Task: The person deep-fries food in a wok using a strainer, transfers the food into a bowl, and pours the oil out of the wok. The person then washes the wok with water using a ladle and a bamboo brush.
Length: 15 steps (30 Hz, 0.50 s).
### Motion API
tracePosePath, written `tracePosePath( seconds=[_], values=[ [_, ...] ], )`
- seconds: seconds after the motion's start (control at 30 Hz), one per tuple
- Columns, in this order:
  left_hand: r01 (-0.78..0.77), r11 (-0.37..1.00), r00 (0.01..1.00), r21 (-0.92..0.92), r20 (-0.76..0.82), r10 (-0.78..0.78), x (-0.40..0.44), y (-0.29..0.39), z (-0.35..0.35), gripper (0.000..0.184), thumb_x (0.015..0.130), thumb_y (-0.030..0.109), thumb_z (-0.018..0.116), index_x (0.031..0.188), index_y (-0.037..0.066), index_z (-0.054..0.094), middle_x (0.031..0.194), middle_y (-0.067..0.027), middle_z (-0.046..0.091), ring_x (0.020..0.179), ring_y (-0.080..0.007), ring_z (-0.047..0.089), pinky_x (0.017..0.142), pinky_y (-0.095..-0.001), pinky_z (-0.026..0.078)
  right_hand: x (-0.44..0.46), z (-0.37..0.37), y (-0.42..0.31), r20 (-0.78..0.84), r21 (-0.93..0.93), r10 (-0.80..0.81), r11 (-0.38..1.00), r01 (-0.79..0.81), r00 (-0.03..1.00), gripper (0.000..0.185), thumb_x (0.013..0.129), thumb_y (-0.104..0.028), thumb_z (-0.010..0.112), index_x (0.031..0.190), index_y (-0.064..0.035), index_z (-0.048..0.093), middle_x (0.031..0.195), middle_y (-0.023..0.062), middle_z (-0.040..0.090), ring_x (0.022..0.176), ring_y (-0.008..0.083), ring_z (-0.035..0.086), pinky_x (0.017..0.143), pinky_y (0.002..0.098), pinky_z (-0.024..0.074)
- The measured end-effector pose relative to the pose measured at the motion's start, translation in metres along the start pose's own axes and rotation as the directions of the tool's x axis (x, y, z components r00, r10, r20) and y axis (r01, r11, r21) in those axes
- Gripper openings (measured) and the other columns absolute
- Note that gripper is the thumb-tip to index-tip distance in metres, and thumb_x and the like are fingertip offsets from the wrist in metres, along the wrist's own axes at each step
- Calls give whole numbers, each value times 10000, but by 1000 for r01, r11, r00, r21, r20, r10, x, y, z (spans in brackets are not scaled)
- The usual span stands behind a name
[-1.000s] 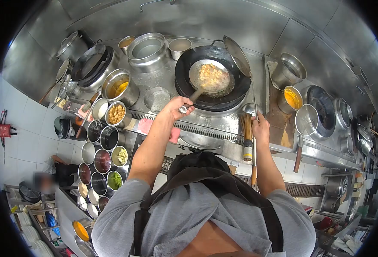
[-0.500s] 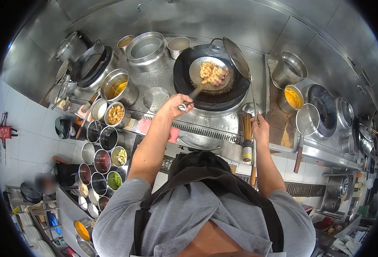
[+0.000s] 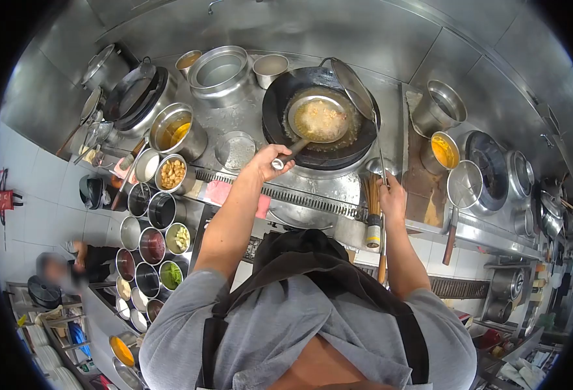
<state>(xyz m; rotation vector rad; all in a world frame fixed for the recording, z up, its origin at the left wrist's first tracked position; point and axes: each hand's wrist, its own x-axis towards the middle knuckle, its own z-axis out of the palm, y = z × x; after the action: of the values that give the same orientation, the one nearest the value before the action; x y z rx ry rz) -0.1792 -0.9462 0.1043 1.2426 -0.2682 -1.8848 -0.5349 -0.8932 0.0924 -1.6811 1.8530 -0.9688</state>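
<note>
My left hand [image 3: 271,162] is closed round the thick handle of a perforated skimmer [image 3: 307,143]. Its bowl sits low in the bubbling oil of a black wok [image 3: 275,107], and pale pieces of food [image 3: 322,118] lie in it, partly blurred by the oil. My right hand [image 3: 392,195] is closed on a long thin metal handle [image 3: 382,146] to the right of the wok. This handle runs up towards a large round grey utensil head [image 3: 353,88] leaning over the wok's rim. Beside my right fingers is a ladle bowl [image 3: 377,166]; whether I hold it too is unclear.
Several metal containers of ingredients stand at left, including one of brown chunks [image 3: 173,174]. A bamboo brush [image 3: 373,203] stands left of my right hand. Further right are a pot of orange liquid [image 3: 445,149] and a mesh strainer [image 3: 464,185]. Another person [image 3: 95,263] is at far left.
The skimmer has sunk from above the oil into it, and the oil now bubbles round the food. My right hand has barely moved. The person at far left has shifted.
</note>
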Motion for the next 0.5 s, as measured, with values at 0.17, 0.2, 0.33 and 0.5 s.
tracePosePath(
  seconds=[0.17,0.2,0.33,0.5],
  values=[
    [19,992,1000,124,17,-21,-7,3,-1,162,811,106,581,918,-4,531,776,-147,598,608,-208,603,469,-259,503,0,-1,-7,37,-65,-12,998,14,999,364,818,-93,522,1168,-37,605,597,131,588,467,172,563,496,328,446],
    [19,992,1000,124,18,-21,-11,4,-1,162,811,106,581,918,-4,531,776,-147,598,608,-208,603,469,-259,503,0,-2,-10,37,-65,-12,998,14,999,364,818,-93,522,1168,-37,605,597,131,588,467,172,563,496,328,446],
    [-6,887,995,462,-85,51,-22,5,-8,195,823,140,564,962,3,564,795,-127,620,606,-203,622,451,-268,463,3,1,-12,18,-114,-65,991,66,998,368,809,-97,560,1169,-42,607,614,163,588,512,204,579,523,347,453],
    [-19,819,988,574,-112,102,-35,4,-14,219,825,162,574,981,8,568,796,-115,615,580,-198,619,425,-257,411,3,26,-4,-4,-150,-305,942,301,952,400,769,-63,578,1169,-48,601,840,212,637,742,322,630,678,406,490]
  ],
)
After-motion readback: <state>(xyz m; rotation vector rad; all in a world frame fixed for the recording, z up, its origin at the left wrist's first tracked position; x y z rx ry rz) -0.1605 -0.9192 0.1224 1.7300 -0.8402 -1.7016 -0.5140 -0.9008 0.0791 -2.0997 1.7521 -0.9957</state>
